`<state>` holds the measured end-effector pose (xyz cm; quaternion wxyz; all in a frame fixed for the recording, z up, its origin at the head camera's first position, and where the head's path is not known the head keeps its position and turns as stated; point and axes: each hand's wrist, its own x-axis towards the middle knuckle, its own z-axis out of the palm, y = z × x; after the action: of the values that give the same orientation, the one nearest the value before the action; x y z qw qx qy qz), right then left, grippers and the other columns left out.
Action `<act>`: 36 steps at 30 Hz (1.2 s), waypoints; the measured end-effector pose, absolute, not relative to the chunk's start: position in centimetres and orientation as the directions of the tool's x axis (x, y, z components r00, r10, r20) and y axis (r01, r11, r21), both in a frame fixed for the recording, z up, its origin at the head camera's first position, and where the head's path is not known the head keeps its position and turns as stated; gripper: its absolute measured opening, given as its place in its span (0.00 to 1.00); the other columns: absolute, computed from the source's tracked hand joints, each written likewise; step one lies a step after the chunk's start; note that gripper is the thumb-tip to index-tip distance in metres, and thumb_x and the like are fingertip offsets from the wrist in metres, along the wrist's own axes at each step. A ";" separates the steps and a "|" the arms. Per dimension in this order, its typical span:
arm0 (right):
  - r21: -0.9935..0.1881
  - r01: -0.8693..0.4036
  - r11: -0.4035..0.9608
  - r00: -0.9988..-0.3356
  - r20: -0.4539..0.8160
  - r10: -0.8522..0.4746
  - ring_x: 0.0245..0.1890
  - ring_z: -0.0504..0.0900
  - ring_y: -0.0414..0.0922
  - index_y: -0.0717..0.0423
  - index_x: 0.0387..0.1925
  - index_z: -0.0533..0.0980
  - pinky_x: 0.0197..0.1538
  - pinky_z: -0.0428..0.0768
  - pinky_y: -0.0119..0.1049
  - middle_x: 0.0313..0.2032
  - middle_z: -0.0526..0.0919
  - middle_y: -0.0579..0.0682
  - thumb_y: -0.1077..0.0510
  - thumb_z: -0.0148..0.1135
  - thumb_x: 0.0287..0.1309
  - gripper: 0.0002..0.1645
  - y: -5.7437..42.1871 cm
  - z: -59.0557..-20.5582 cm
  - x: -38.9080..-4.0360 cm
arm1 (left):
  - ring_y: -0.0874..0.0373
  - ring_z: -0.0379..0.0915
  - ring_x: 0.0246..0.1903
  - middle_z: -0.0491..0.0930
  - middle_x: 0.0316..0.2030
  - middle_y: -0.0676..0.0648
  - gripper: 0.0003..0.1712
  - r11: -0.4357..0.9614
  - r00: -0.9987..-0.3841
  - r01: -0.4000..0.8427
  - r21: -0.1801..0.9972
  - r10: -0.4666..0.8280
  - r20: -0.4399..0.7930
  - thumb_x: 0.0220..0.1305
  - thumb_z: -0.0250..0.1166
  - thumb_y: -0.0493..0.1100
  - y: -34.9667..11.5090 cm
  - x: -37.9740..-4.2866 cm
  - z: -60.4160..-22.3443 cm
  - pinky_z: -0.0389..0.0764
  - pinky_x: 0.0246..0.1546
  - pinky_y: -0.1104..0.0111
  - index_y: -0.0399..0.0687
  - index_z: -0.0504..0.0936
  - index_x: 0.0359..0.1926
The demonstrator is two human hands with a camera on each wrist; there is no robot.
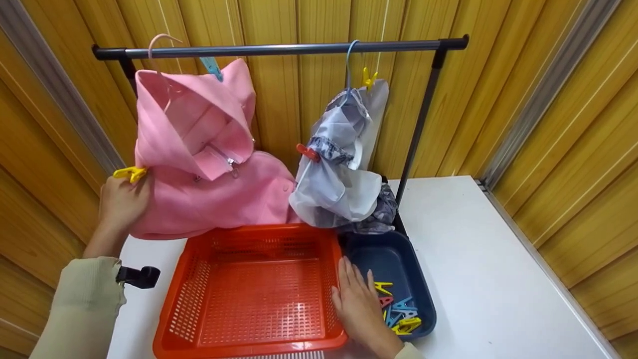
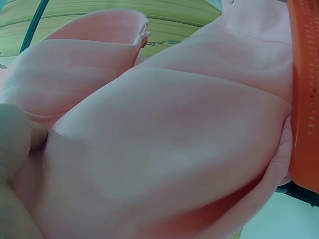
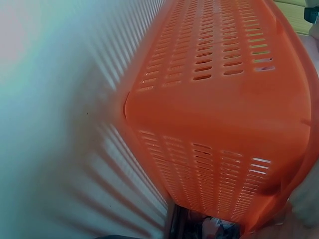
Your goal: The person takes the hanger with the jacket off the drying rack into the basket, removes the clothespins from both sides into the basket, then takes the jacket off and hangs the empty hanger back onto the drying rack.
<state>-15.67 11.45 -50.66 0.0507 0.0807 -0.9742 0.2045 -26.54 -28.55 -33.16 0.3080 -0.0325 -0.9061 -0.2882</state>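
Observation:
A pink jacket (image 1: 209, 199) hangs on a pink hanger at the rail's left end. My left hand (image 1: 124, 202) grips the jacket's left edge, just under a yellow clothespin (image 1: 130, 173); in the left wrist view, part of the hand (image 2: 17, 149) meets a fold of the pink cloth, and the other fingers are hidden. With fingers straight, my right hand (image 1: 359, 301) rests along the right rim of the orange-red plastic basket (image 1: 340, 279). In the right wrist view, that hand (image 3: 305, 199) touches the basket rim at the right edge.
A black rail (image 1: 279, 49) spans the back. A grey-white garment (image 1: 329, 134) hangs at right, with a red clothespin (image 1: 308, 152) and a yellow clothespin (image 1: 369, 78) on it. The dark blue tray (image 1: 423, 299) holds several clothespins. A blue clothespin (image 1: 212, 69) sits on the jacket's top.

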 end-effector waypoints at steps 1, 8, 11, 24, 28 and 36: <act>-0.391 -0.179 0.903 -0.982 0.133 -0.137 0.69 0.65 0.57 0.63 0.71 0.57 0.70 0.53 0.63 0.71 0.62 0.58 0.52 0.51 0.67 0.36 11.4 -50.6 -15.6 | 0.37 0.69 0.20 0.71 0.16 0.33 0.24 0.833 -0.803 0.237 0.499 -0.121 0.583 0.67 0.55 0.43 -28.5 -26.4 -33.3 0.63 0.20 0.61 0.38 0.66 0.14; -0.389 -0.179 0.904 -0.981 0.143 -0.133 0.69 0.65 0.57 0.62 0.71 0.57 0.70 0.52 0.63 0.71 0.62 0.58 0.52 0.52 0.67 0.36 11.4 -50.6 -15.7 | 0.46 0.65 0.15 0.69 0.12 0.40 0.24 0.821 -0.816 0.199 0.535 -0.164 0.555 0.65 0.57 0.43 -27.9 -25.5 -33.9 0.61 0.18 0.63 0.39 0.68 0.13; -0.395 -0.172 0.902 -0.982 0.144 -0.124 0.69 0.65 0.57 0.62 0.71 0.57 0.70 0.52 0.63 0.71 0.63 0.57 0.52 0.52 0.67 0.37 11.4 -50.6 -15.7 | 0.46 0.65 0.16 0.69 0.13 0.40 0.23 0.813 -0.832 0.175 0.556 -0.180 0.524 0.66 0.57 0.44 -27.6 -25.1 -34.1 0.61 0.18 0.64 0.39 0.69 0.15; -0.405 -0.156 0.901 -0.986 0.123 -0.115 0.70 0.64 0.56 0.61 0.72 0.56 0.71 0.50 0.63 0.71 0.62 0.57 0.51 0.52 0.67 0.37 11.5 -50.7 -15.8 | 0.53 0.67 0.21 0.77 0.22 0.35 0.18 0.767 -0.866 0.125 0.630 -0.226 0.446 0.67 0.56 0.45 -26.6 -23.5 -35.4 0.67 0.22 0.69 0.35 0.76 0.25; -0.402 -0.154 0.903 -0.986 0.127 -0.112 0.69 0.65 0.56 0.60 0.72 0.57 0.71 0.49 0.64 0.71 0.62 0.56 0.50 0.52 0.67 0.37 11.4 -50.7 -15.8 | 0.56 0.67 0.22 0.78 0.24 0.35 0.17 0.753 -0.870 0.118 0.648 -0.236 0.433 0.67 0.57 0.45 -26.4 -23.1 -35.9 0.68 0.22 0.73 0.35 0.77 0.28; -0.397 -0.153 0.905 -0.985 0.133 -0.108 0.68 0.66 0.57 0.60 0.72 0.57 0.71 0.49 0.64 0.71 0.63 0.56 0.50 0.52 0.67 0.37 11.4 -50.7 -15.7 | 0.59 0.69 0.25 0.81 0.31 0.34 0.18 0.703 -0.884 0.072 0.708 -0.284 0.371 0.68 0.56 0.48 -26.0 -22.2 -36.6 0.70 0.24 0.78 0.36 0.80 0.35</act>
<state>-15.73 11.38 -50.74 0.0541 0.0668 -0.9744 0.2076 -22.20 -25.97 -36.62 0.2335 0.0595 -0.8927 -0.3808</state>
